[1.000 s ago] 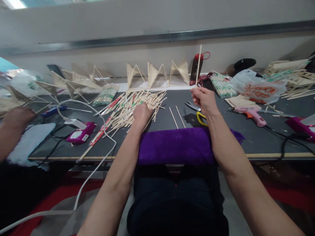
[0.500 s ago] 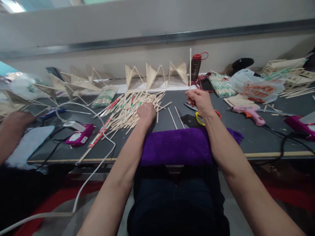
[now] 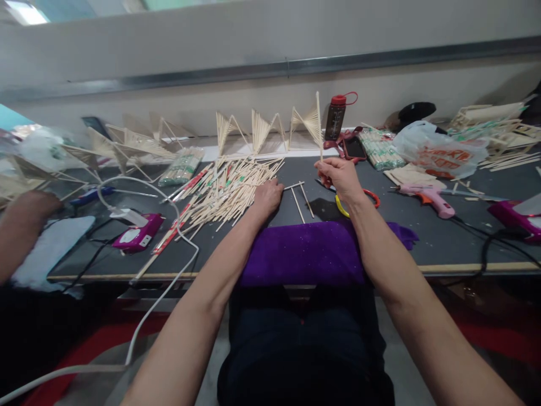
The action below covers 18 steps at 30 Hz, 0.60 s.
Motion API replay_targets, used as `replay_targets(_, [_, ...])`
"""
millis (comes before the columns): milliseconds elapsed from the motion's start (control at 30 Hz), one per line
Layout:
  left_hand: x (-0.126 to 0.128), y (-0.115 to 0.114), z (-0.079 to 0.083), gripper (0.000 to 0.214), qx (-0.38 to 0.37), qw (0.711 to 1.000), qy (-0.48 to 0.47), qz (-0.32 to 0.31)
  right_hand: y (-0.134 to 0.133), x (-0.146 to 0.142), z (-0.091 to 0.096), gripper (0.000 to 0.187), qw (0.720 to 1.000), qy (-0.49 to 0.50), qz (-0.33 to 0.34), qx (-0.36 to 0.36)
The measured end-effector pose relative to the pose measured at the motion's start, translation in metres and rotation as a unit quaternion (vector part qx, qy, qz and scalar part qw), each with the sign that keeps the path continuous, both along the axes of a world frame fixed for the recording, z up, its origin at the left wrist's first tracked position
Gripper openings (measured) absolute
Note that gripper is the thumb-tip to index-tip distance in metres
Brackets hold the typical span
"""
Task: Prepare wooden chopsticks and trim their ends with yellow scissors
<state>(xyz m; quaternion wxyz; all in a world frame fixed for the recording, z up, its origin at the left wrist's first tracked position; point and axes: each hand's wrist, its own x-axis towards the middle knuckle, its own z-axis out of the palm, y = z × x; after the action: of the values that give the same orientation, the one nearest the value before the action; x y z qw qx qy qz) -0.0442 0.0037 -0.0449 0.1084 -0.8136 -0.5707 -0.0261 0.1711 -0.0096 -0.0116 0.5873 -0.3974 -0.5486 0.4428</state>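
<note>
Right hand (image 3: 342, 177) pinches thin pale stick (image 3: 319, 127) upright; left hand (image 3: 267, 197) at pile (image 3: 224, 186) edge, grip unclear.

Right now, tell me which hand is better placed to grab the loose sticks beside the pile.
Left, probably. The left hand rests on the table next to the loose sticks; the right hand is busy pinching an upright stick.

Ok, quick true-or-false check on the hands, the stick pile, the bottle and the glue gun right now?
The right hand holds one stick upright. True.
The left hand grips the pink glue gun. False: it rests at the edge of the stick pile; the gun lies untouched to the right.
The bottle has a red cap. True.
The purple cloth covers the pile. False: it lies at the near edge of the table, apart from the pile.
</note>
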Motion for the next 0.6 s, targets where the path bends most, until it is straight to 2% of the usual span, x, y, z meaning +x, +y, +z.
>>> replay_targets(200, [-0.01,0.003,-0.001,0.035,0.008,0.999,-0.008,0.036,0.0,-0.001,-0.003,0.022,1.0,-0.012,0.002,0.003])
replay_targets(333, [-0.014,0.003,-0.002,0.034,0.035,0.998,-0.041,0.029,0.001,-0.01,-0.01,0.02,0.998,-0.052,0.015,-0.04])
replay_targets(500, [-0.013,0.006,0.001,0.032,0.054,0.997,-0.047,0.019,0.002,-0.031,-0.031,0.019,0.978,-0.173,0.104,-0.046])
replay_targets(600, [-0.017,0.013,0.005,0.032,0.052,0.996,-0.048,0.052,0.005,-0.037,-0.043,0.019,0.959,-0.234,0.154,-0.044])
